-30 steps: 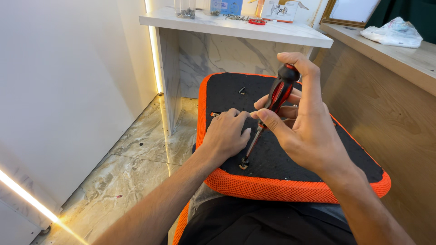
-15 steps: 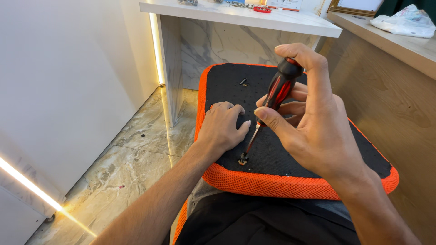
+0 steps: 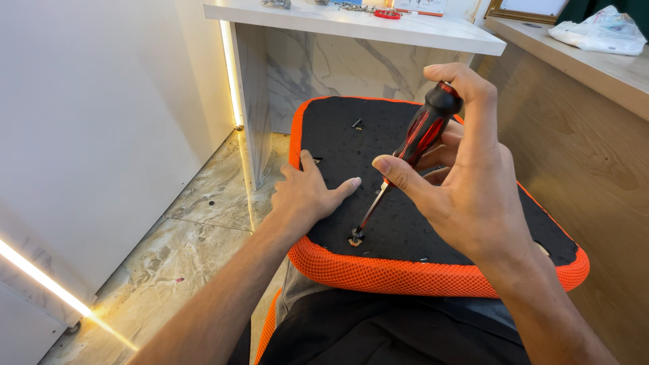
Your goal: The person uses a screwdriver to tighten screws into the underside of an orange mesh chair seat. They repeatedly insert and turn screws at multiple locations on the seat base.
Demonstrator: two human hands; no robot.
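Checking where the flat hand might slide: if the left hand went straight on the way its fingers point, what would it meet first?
Probably the screwdriver shaft: the left hand lies flat on the black panel, fingers pointing right toward it. Depth is unclear.

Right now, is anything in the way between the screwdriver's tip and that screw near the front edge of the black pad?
Nothing visible is. The right hand holds the red and black screwdriver tilted, its tip already on the screw. The left hand lies flat on the black pad, off to the side of the shaft.
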